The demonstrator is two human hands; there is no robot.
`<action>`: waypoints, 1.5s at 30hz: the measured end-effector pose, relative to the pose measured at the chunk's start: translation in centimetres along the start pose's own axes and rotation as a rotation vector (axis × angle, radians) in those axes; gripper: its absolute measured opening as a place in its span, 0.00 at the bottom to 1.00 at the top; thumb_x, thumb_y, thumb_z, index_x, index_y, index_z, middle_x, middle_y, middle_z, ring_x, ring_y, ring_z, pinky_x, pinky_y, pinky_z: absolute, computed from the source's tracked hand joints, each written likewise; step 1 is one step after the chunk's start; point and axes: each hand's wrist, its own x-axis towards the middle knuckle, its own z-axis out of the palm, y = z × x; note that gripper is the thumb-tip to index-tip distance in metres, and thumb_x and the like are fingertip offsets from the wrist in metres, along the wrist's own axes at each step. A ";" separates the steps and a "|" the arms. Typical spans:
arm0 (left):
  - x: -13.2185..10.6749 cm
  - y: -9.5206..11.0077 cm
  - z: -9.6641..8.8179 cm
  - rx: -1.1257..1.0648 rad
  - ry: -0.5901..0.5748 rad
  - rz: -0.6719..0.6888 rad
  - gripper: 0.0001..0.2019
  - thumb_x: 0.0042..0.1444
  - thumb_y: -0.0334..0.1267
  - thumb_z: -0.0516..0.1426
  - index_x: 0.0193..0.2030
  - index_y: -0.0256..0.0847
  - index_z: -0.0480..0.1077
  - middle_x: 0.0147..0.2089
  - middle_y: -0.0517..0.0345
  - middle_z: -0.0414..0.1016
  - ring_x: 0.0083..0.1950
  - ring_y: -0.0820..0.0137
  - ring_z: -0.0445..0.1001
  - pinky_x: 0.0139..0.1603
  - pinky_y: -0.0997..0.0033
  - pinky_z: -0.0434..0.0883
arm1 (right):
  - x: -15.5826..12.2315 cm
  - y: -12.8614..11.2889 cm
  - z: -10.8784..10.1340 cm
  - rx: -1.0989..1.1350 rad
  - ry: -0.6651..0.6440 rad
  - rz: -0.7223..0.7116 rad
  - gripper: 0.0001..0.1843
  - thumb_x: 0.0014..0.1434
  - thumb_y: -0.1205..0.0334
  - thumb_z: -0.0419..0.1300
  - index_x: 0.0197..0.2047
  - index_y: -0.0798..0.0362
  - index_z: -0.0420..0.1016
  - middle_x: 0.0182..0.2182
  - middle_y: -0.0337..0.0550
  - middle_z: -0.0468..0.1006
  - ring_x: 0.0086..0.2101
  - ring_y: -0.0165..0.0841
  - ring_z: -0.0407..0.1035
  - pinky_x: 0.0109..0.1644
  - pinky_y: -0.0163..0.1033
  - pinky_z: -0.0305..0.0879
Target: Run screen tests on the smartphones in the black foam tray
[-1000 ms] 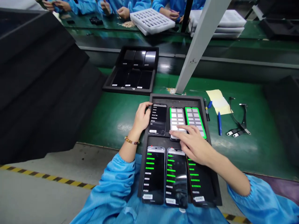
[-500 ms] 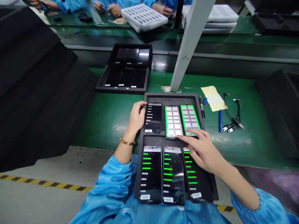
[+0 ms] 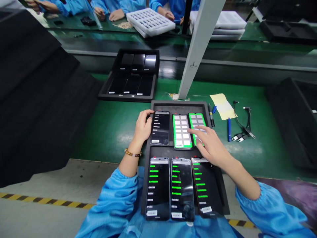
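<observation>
A black foam tray [image 3: 158,151] holds several smartphones in two rows. My left hand [image 3: 143,127] grips the tray's left edge, its fingertips beside the upper-left phone [image 3: 160,129], which shows a white text list. My right hand [image 3: 210,145] hovers with fingers spread and index finger at the right edge of the middle phone [image 3: 181,129]. That screen shows a white and grey grid with green along its left, bottom and lower right. Partly under my right hand lies the upper-right phone [image 3: 196,117], green-bordered too. The lower-left phone [image 3: 158,195], lower-middle phone [image 3: 182,198] and lower-right phone [image 3: 208,195] show green and white lists.
Behind on the green bench [image 3: 91,122] sits another black tray [image 3: 101,96] of dark-screened phones. A metal post [image 3: 195,62] rises beyond my tray. To the right are yellow paper [image 3: 223,102], a blue pen [image 3: 229,129] and short cables [image 3: 246,130]. Co-workers' hands [image 3: 116,15] are across the bench.
My right index finger has moved up from the middle phone's bottom to its right edge. Green now runs along that screen's bottom and lower right. My left hand stays at the tray edge.
</observation>
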 end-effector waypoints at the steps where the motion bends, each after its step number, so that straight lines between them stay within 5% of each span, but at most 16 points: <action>1: 0.0 0.0 0.0 -0.001 0.000 0.000 0.15 0.70 0.32 0.51 0.57 0.46 0.74 0.59 0.50 0.77 0.63 0.59 0.75 0.69 0.51 0.71 | 0.7 0.3 0.0 -0.006 -0.002 0.007 0.26 0.73 0.67 0.48 0.71 0.51 0.70 0.58 0.54 0.82 0.69 0.51 0.63 0.68 0.62 0.65; 11: -0.2 0.3 0.0 -0.013 0.005 -0.011 0.15 0.69 0.31 0.52 0.57 0.46 0.74 0.59 0.51 0.77 0.63 0.59 0.75 0.69 0.51 0.71 | 6.6 2.7 0.4 -0.098 -0.011 0.034 0.29 0.72 0.64 0.47 0.72 0.54 0.69 0.62 0.56 0.80 0.67 0.54 0.64 0.66 0.63 0.65; 23: -0.1 0.1 -0.1 -0.013 0.000 -0.002 0.15 0.69 0.32 0.52 0.57 0.46 0.73 0.60 0.50 0.76 0.64 0.59 0.75 0.70 0.51 0.71 | 10.4 0.0 1.4 -0.009 -0.064 -0.050 0.30 0.72 0.64 0.45 0.73 0.54 0.69 0.60 0.56 0.82 0.66 0.56 0.63 0.65 0.66 0.62; 32: -0.1 0.4 -0.1 -0.009 0.002 -0.006 0.15 0.69 0.31 0.51 0.57 0.46 0.73 0.59 0.50 0.77 0.63 0.59 0.75 0.70 0.52 0.71 | 7.6 1.6 0.5 -0.009 -0.080 -0.034 0.29 0.73 0.65 0.46 0.74 0.54 0.69 0.58 0.58 0.81 0.68 0.54 0.62 0.68 0.66 0.63; 45: 0.0 0.0 0.0 0.006 0.001 0.005 0.15 0.69 0.33 0.52 0.57 0.46 0.74 0.59 0.50 0.77 0.63 0.59 0.75 0.69 0.52 0.71 | -1.9 -2.9 -0.3 0.070 -0.086 -0.177 0.33 0.68 0.73 0.51 0.73 0.45 0.66 0.64 0.49 0.79 0.67 0.51 0.65 0.65 0.63 0.65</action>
